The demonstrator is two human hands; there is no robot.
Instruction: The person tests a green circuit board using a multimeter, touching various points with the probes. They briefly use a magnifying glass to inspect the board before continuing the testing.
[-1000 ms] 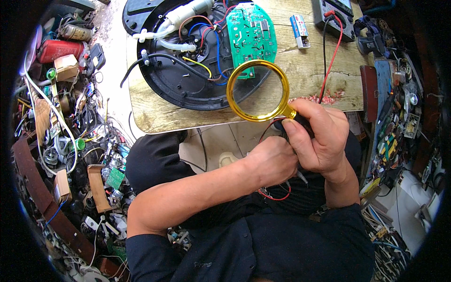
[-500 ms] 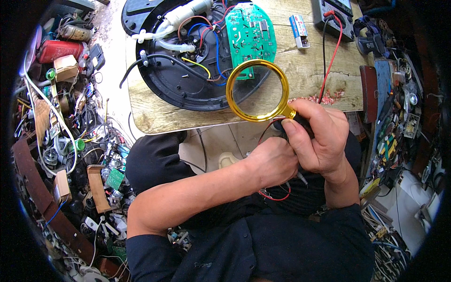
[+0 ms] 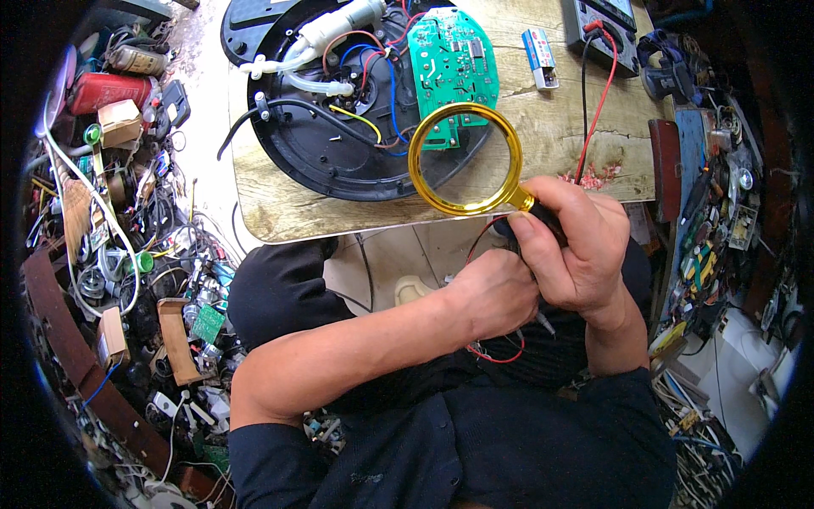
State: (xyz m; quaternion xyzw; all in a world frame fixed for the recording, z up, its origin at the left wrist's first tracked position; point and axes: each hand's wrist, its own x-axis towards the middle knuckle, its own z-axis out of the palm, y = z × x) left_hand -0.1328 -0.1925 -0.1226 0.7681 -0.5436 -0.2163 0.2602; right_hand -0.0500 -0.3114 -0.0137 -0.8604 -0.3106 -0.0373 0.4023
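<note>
My right hand (image 3: 585,246) is closed round the dark handle of a magnifying glass (image 3: 515,197). Its gold-rimmed lens is over the table's near edge and the lower tip of a green circuit board (image 3: 454,72). My left hand (image 3: 496,293) is a fist just below and left of the right one. What it grips is mostly hidden; a grey pointed tip (image 3: 545,322) and a red wire (image 3: 500,358) show beneath it. The board lies on a round black appliance base (image 3: 314,165) fitted with coloured wires, clear tubing and a white cylindrical part (image 3: 343,24).
A multimeter (image 3: 623,51) with red and black leads sits at the table's (image 3: 339,222) far right. Left of it lies a small blue-and-white box (image 3: 540,58). Reddish crumbs (image 3: 598,176) are near the right edge. Piles of parts (image 3: 182,339) crowd both sides.
The magnifying glass has tilted up very slightly. The circuit board's lower end sits a little lower in the view. Both hands stay nearly in place.
</note>
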